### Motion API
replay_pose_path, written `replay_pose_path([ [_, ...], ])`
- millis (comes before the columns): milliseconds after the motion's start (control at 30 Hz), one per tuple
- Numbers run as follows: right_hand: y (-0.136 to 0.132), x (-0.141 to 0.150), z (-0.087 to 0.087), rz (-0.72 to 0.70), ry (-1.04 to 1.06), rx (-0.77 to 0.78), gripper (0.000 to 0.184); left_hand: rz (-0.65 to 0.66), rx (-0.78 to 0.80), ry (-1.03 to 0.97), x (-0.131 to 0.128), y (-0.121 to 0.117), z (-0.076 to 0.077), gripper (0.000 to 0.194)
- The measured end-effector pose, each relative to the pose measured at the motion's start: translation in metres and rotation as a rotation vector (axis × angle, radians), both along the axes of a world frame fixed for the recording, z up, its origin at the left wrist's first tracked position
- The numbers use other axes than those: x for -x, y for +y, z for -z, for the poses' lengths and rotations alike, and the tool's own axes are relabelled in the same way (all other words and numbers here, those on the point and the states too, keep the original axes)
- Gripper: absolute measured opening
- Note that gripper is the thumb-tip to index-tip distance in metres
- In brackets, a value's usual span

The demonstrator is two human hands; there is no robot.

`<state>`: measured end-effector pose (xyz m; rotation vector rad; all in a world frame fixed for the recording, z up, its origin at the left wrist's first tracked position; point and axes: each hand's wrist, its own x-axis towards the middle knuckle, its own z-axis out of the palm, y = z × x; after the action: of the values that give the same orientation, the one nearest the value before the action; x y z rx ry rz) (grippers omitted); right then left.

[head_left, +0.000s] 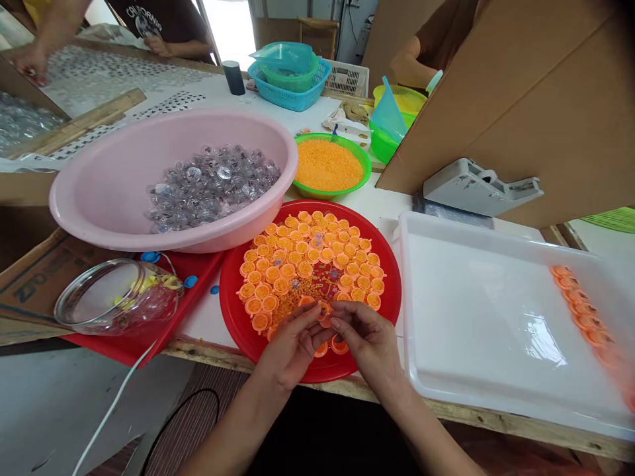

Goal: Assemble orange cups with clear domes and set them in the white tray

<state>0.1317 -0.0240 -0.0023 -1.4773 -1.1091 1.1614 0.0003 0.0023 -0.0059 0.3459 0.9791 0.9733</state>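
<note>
Both my hands meet over the near part of a round red tray. Between their fingertips is a small round orange plastic case. My left hand pinches it from the left, and my right hand grips its right side with thumb and fingers. Many similar orange cases cover the tray, and they seem to hold small orange bits. Loose orange beads lie among them near the tray's middle. A few more cases sit just under my fingers, partly hidden.
A pink basin of clear plastic pieces stands back left. Behind the tray is a green bowl of orange beads. At right, a white tray carries a row of orange cases. Clear jar at left.
</note>
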Motion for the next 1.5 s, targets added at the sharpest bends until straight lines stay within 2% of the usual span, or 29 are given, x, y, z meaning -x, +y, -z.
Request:
replay_pose_path([
  [100,0.001,-0.001,-0.011,-0.013,-0.112,-0.067,0.015,0.079,0.034,-0.044,0.001,0.0,-0.004,0.019],
  [200,0.0,-0.003,-0.017,0.019,-0.233,-0.137,0.013,0.086,0.029,-0.04,0.001,0.0,-0.007,0.02],
  [267,-0.001,-0.004,-0.016,0.039,-0.316,-0.205,0.014,0.041,0.015,-0.05,0.0,-0.001,-0.008,0.021],
  [367,-0.002,-0.006,-0.012,-0.024,-0.386,-0.31,0.02,-0.065,-0.055,0.036,-0.003,-0.005,-0.007,0.024],
  [467,-0.003,-0.009,-0.009,-0.048,-0.369,-0.294,0.017,-0.082,-0.134,0.172,-0.005,-0.008,-0.007,0.024],
  [533,-0.004,-0.011,-0.009,-0.023,-0.343,-0.24,0.015,-0.067,-0.143,0.174,-0.006,-0.009,-0.007,0.023],
  [667,-0.007,-0.011,-0.013,-0.038,-0.346,-0.266,0.015,-0.04,-0.094,-0.002,-0.006,-0.008,-0.007,0.02],
  [767,-0.007,-0.01,-0.015,-0.042,-0.393,-0.322,0.015,0.047,0.017,-0.198,-0.006,-0.008,-0.004,0.019],
  [867,-0.006,-0.012,-0.015,-0.056,-0.388,-0.275,0.014,0.107,0.062,-0.244,-0.006,-0.008,-0.003,0.021],
  [1033,-0.007,-0.016,-0.01,-0.038,-0.218,-0.098,0.016,0.016,-0.108,-0.01,-0.008,-0.009,-0.007,0.02],
  [1200,-0.009,-0.012,-0.006,0.023,-0.069,-0.008,0.016,-0.022,-0.242,0.218,-0.007,-0.011,-0.011,0.019],
  [1300,-0.009,-0.009,-0.004,0.034,-0.008,-0.011,0.016,-0.021,-0.244,0.264,-0.007,-0.011,-0.01,0.021],
  [1500,-0.01,-0.007,-0.002,0.043,-0.154,-0.092,0.016,-0.028,-0.238,0.286,-0.009,-0.009,-0.01,0.023],
])
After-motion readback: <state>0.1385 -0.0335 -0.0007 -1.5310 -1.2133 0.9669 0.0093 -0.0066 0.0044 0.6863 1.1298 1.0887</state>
